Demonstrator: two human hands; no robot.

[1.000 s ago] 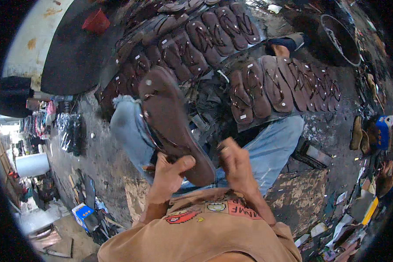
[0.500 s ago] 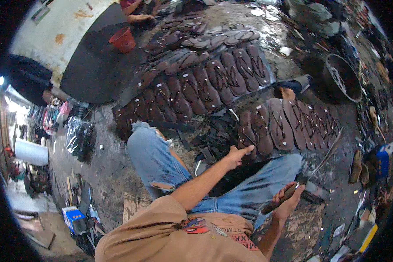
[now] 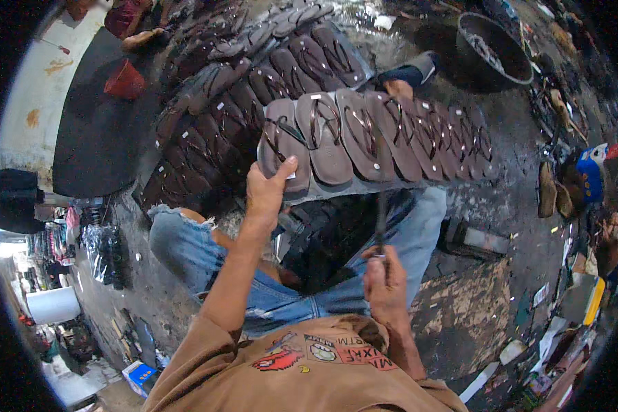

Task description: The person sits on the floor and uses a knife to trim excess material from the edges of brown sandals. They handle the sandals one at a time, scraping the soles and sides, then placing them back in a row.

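Workshop floor (image 3: pixel 154 292): dark, scuffed, spread around the sandal row (image 3: pixel 331 162)
Leftmost brown thong sandal (image 3: pixel 279 141): at the sandal row's left end, its lower part under a thumb
Left hand (image 3: pixel 265 196): at the row's lower left corner, closed on that sandal's edge, thumb on top, fingers partly hidden
Right hand (image 3: pixel 386 280): below the row's middle, wrapped tight round a long-bladed knife (image 3: pixel 382 223), blade pointing up toward the row

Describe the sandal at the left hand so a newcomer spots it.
Beyond the right blue denim trouser leg runs a row of brown strapped sandals. At its left end lies the flat brown thong sandal; it alone has the left hand on its near end.
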